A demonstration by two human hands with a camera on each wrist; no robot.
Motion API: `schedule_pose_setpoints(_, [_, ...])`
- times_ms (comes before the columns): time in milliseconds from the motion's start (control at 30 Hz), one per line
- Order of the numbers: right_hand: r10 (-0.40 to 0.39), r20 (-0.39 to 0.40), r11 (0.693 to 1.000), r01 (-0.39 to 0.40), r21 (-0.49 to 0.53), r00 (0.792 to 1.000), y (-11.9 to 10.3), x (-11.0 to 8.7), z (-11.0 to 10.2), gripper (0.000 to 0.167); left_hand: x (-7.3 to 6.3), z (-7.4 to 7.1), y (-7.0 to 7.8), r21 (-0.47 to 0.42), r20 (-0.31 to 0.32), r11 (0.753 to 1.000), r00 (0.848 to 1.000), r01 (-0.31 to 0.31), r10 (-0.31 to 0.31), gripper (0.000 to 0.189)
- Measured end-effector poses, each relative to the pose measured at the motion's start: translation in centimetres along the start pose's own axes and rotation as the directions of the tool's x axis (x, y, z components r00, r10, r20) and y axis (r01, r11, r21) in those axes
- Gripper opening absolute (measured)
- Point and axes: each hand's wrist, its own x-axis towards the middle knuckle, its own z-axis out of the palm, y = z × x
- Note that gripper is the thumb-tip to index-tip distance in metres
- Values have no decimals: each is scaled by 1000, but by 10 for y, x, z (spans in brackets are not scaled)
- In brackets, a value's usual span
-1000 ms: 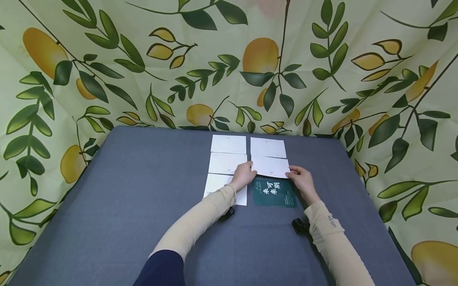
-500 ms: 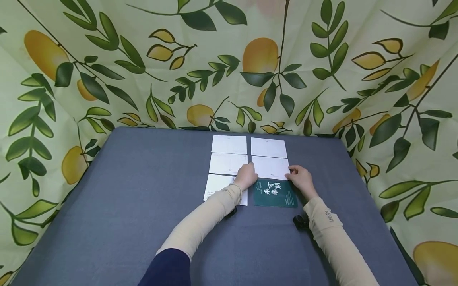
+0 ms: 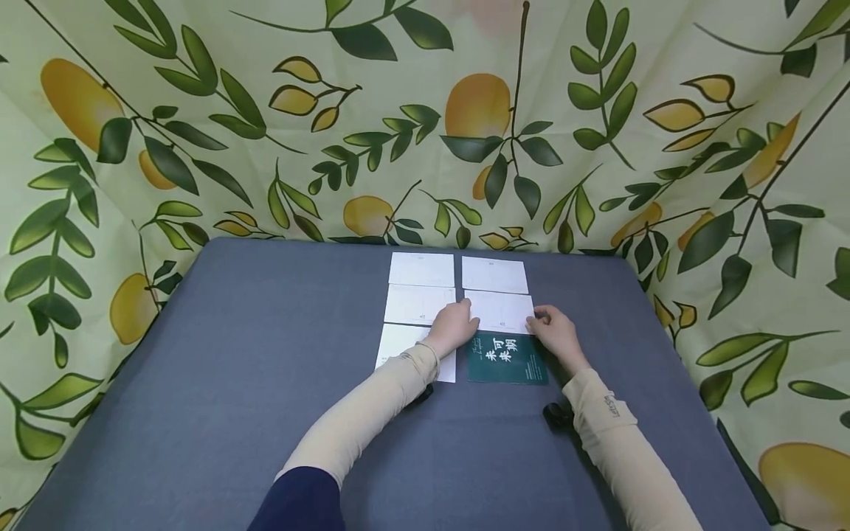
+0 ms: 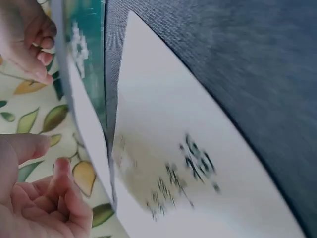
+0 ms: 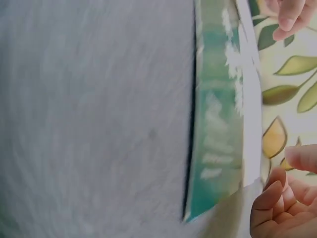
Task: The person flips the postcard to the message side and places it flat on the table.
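A white card (image 3: 499,313) lies on the grey-blue tabletop between the two hands in the head view. My left hand (image 3: 453,325) is at its left edge. My right hand (image 3: 558,332) is at its right edge, fingers bent. In both wrist views thumb and forefinger stand a little apart, with no card visible between them; whether the fingertips touch the card's edges is hard to tell. Directly in front of it lies a green card (image 3: 508,358) with white characters. A printed white card (image 4: 158,124) lies under the left forearm, partly hidden.
More white cards, one at the back right (image 3: 494,275) and two in the left column (image 3: 421,269), lie close together in rows. The grey-blue table (image 3: 279,332) extends widely to the left. A curtain (image 3: 398,162) with a leaf and fruit pattern hangs behind and beside it.
The near edge of the white card between the hands has come down slightly toward the green card and now lies flat. Both hands have barely shifted.
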Motion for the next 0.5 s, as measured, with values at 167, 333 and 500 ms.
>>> schedule_pose_setpoints(167, [-33,-47,993,38,114,998,-14,-14,6,45,-19,-14,-9,65,-108,996,992,-56,63,35])
schedule_pose_setpoints(333, [-100,10,960,94,264,995,-33,-32,20,46,-45,-26,-23,12,-132,1000,991,-23,24,43])
schedule_pose_setpoints(500, [-173,205,893,66,446,963,-49,-55,37,52,-69,-34,-44,-80,-114,997,993,23,-32,45])
